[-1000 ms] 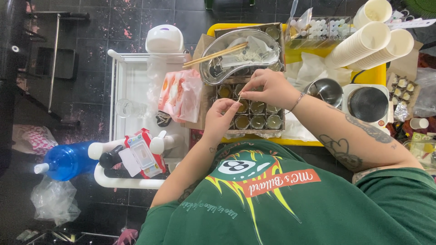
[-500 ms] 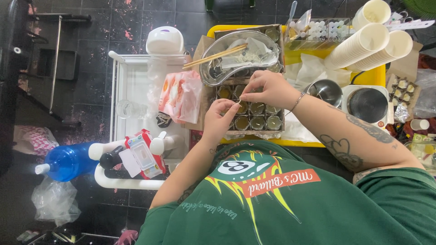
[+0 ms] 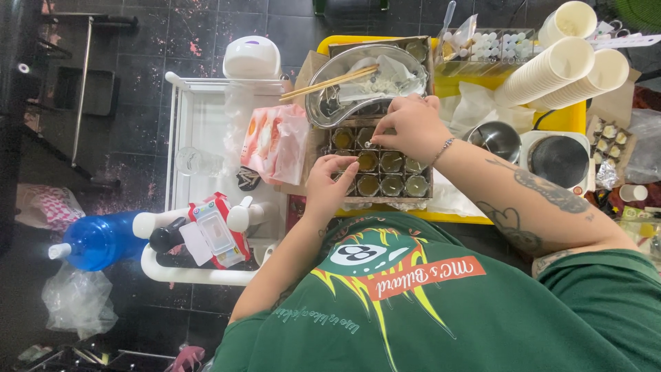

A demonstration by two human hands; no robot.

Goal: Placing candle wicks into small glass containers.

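Note:
A cardboard box (image 3: 385, 200) on the yellow table holds several small glass jars (image 3: 392, 184) of yellowish wax. My right hand (image 3: 412, 127) hovers over the box's back rows and pinches a thin wick (image 3: 370, 145) with a small round base, its tip just above a jar. My left hand (image 3: 329, 182) lies at the box's front left, fingers curled over a jar there, which they hide. A metal kidney-shaped tray (image 3: 323, 107) with wooden chopsticks (image 3: 327, 84) across it sits just behind the box.
Right of the box are a small metal pot (image 3: 494, 138) and a hot plate (image 3: 558, 160), with stacked paper cups (image 3: 551, 69) behind. A white cart (image 3: 200, 124) at left carries a pink packet (image 3: 272, 141), a wipes pack (image 3: 217, 234) and a blue bottle (image 3: 100, 241).
My hands have parted: the left let go of the wick and dropped onto a front jar, while the right carried the wick back and slightly right over the box.

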